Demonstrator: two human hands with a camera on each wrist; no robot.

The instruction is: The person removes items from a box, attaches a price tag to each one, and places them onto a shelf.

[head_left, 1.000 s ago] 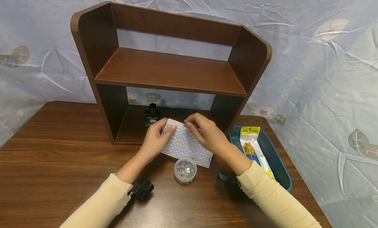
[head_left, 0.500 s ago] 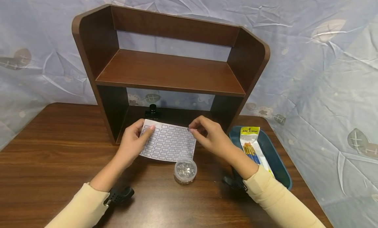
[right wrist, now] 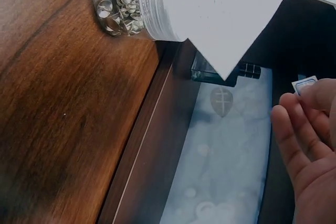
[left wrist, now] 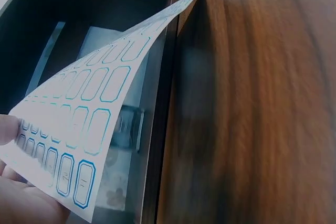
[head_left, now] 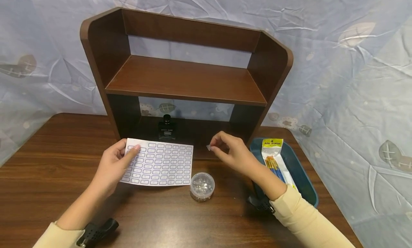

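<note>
Sticker sheet, head view: A person's left hand [head_left: 111,165] grips one end of a blue-bordered sticker sheet [head_left: 161,165], its long axis stretching from that hand toward the right hand [head_left: 233,151].
Loose sticker, head view: The right hand pinches a single small sticker [head_left: 208,147] at its fingertips, apart from the sheet.
Perfume bottle, head view: The dark perfume bottle [head_left: 166,130] stands upright in the lower bay of a wooden shelf unit [head_left: 186,78], beyond both hands and leftward of the right; the left hand appears nearer.
Clear jar, head view: The clear jar [head_left: 201,186] sits on the table [head_left: 173,223], nearer the wearer than the right fingertips.
Sheet grip, left wrist view: Thumb lies over the printed face, fingers beneath; the bottle shows past the sheet's edge.
Sticker pinch, right wrist view: Thumb and fingertip hold the blue-edged sticker, one edge exposed; the bottle lies across from this hand, partly behind the sheet.
</note>
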